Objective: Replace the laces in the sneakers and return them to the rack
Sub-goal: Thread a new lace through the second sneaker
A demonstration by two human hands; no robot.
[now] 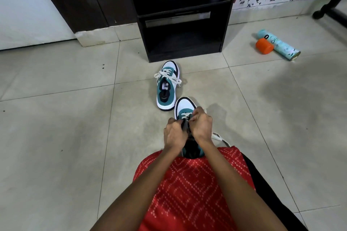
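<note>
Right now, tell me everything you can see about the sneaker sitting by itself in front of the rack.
The lone sneaker stands upright on the tiled floor, toe toward the black rack, heel toward you. It has a white toe, teal heel and collar, black trim, a white sole and a smooth, leather-like upper. An off-white flat lace is threaded, its ends loose over both sides. Its heel sits close beside the other sneaker; contact is unclear.

Red tunic [189, 193] with white dotted diamond pattern, black trousers [262, 184], bare forearms [150, 184], left hand [175, 135], right hand [201, 127]
</note>
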